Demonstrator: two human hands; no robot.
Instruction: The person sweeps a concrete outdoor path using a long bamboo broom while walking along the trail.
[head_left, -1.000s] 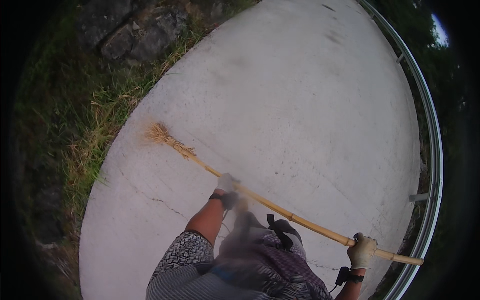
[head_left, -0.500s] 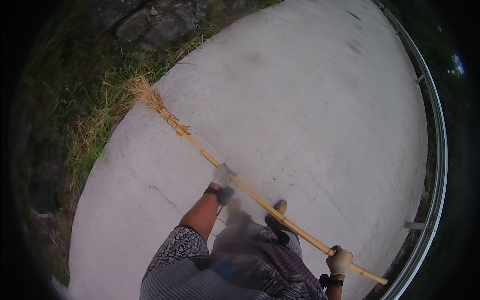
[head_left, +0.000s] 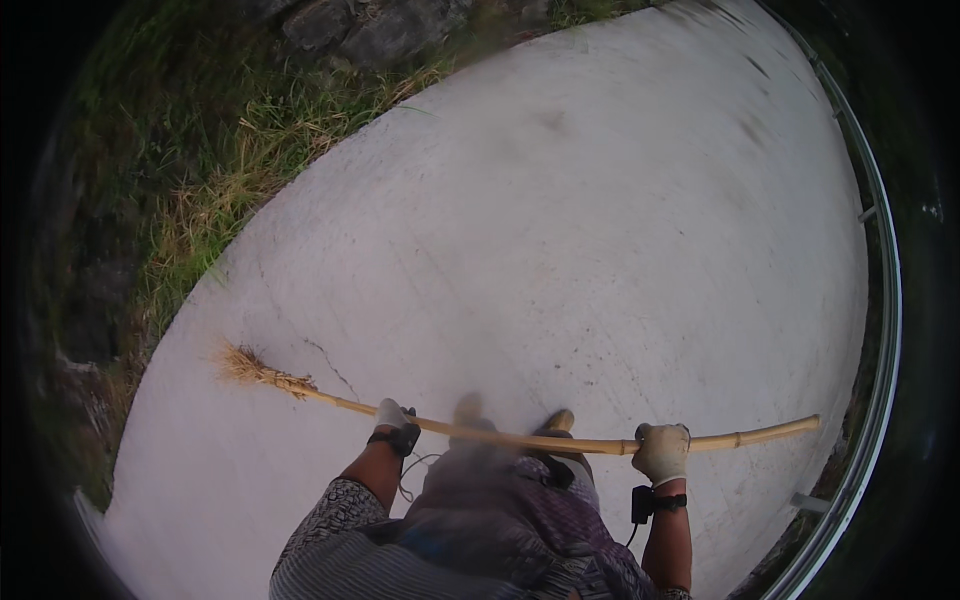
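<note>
Left hand [head_left: 391, 414], right hand [head_left: 663, 455]: fingers [head_left: 656, 438] curled round broom handle [head_left: 590, 446]; guardrail [head_left: 890, 300] right, grass [head_left: 210, 220] left.

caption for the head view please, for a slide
Left hand and right hand, both gloved, grip a broom over a pale road between grass and a guardrail.

A pale road [head_left: 600, 230] fills the middle. On its left side grows green and yellowish grass [head_left: 200, 220], near grey rocks [head_left: 405, 32]; along the right side stands a metal guardrail [head_left: 892, 310].
</note>
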